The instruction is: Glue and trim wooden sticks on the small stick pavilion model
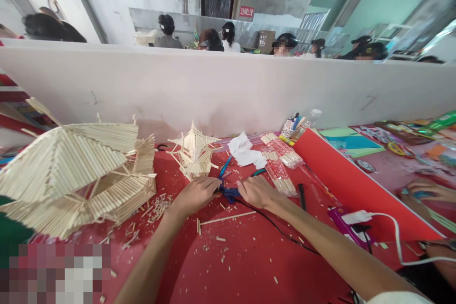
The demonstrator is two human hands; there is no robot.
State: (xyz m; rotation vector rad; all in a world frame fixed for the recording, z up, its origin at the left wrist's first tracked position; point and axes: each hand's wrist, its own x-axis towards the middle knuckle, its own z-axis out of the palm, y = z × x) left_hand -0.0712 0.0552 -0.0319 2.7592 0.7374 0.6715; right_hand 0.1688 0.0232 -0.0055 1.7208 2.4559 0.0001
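Note:
A blue glue gun [231, 193] with a black cord lies low over the red table, between my two hands. My left hand [200, 193] is closed at its left end, with the fingertips partly hidden. From the other side my right hand [255, 192] has its fingers curled against the gun's right end. Just beyond stands a small pavilion model [194, 149] built of wooden sticks. A blue-handled tool [225, 166] lies behind the gun. One long thin stick [228, 218] rests on the table in front of my hands.
A large stick-built model house [67, 166] fills the left side. Bagged sticks [281, 175], white tissue [244, 148] and a pen holder [291, 126] stand behind right. A red board [349, 185] divides off the neighbour's place, where a person's hand [432, 191] shows. A purple power strip [351, 228] lies beside it.

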